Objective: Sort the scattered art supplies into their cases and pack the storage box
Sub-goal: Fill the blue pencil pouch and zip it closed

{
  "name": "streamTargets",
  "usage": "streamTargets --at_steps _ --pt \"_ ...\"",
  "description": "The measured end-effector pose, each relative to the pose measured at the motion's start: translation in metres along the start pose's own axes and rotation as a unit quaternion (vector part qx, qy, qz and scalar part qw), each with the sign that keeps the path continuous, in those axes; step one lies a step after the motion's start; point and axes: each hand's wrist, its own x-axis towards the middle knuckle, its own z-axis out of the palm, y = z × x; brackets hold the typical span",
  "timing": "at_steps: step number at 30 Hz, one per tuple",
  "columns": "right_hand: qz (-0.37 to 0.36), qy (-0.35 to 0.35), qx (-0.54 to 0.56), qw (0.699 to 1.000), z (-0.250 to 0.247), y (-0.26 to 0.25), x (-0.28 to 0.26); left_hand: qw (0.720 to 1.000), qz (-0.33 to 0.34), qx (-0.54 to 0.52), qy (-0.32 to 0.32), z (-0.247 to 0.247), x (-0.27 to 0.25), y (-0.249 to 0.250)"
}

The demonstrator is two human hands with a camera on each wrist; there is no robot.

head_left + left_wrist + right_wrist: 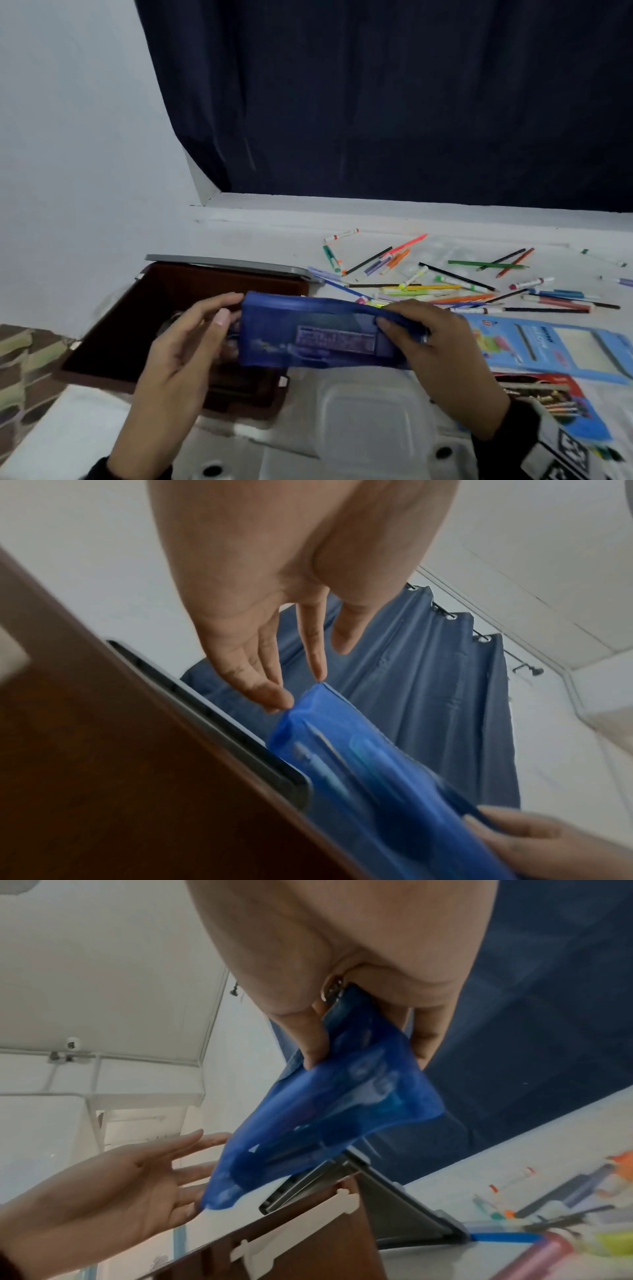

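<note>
Early stage: one case filled, most supplies still loose.

Right hand [442,346] pinching the blue mesh pencil pouch [318,334] over the open brown storage box [102,342]; left hand [178,346] open, fingertips touching its end. Markers and pencils [445,284] scattered at 1 o'clock on the tabletop [239,236], unsorted.

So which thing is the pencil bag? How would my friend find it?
Find the open brown storage box on the left. Above its right edge, both hands hold up the see-through blue pouch. Unlike the flat blue card packet lying nearby, it is soft, zipped, with pens showing inside.
</note>
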Motion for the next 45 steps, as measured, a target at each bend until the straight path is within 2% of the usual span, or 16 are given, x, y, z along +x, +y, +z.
streamTargets --at_steps 4,6,9,14,16,19,22,25,27,29,32,34,41,45 --pt "-0.019 -0.041 -0.003 0.999 0.043 -0.034 0.016 0.996 0.029 0.081 0.008 -0.056 0.025 -0.004" --pt "-0.032 -0.046 -0.001 0.998 0.064 -0.048 0.027 0.993 0.029 0.117 -0.008 -0.083 0.039 -0.011" --pt "-0.060 -0.056 -0.012 0.997 0.093 -0.064 0.043 0.984 0.010 0.175 -0.024 -0.112 0.054 -0.024" --pt "-0.099 -0.095 -0.094 0.986 0.131 -0.076 0.069 0.973 -0.044 0.224 -0.034 -0.137 0.068 -0.045" --pt "-0.114 -0.102 -0.117 0.981 0.142 -0.075 0.076 0.971 -0.040 0.234 -0.024 -0.140 0.070 -0.049" --pt "-0.109 -0.111 -0.132 0.979 0.150 -0.070 0.080 0.961 0.004 0.278 -0.008 -0.137 0.070 -0.054" --pt "-0.126 -0.150 -0.182 0.963 0.155 -0.069 0.080 0.946 0.024 0.324 0.009 -0.136 0.068 -0.062" --pt "-0.162 -0.194 -0.259 0.932 0.163 -0.065 0.073 0.938 0.027 0.341 -0.053 -0.137 0.063 -0.068" --pt "-0.150 -0.260 -0.307 0.903 0.167 -0.064 0.070 0.931 0.019 0.347 -0.113 -0.138 0.058 -0.067" --pt "-0.118 -0.302 -0.342 0.882 0.168 -0.060 0.073 0.935 0.016 0.329 -0.132 -0.136 0.057 -0.064" --pt "-0.092 -0.334 -0.385 0.855 0.171 -0.060 0.077 0.952 0.023 0.290 -0.090 -0.132 0.059 -0.059" --pt "-0.092 -0.355 -0.398 0.841 0.175 -0.060 0.074 0.952 0.043 0.299 -0.060 -0.130 0.061 -0.057" --pt "-0.096 -0.373 -0.398 0.833 0.172 -0.058 0.063 0.929 0.041 0.356 -0.096 -0.127 0.063 -0.058" --pt "-0.089 -0.365 -0.412 0.830 0.174 -0.057 0.061 0.913 -0.007 0.382 -0.144 -0.129 0.066 -0.056"
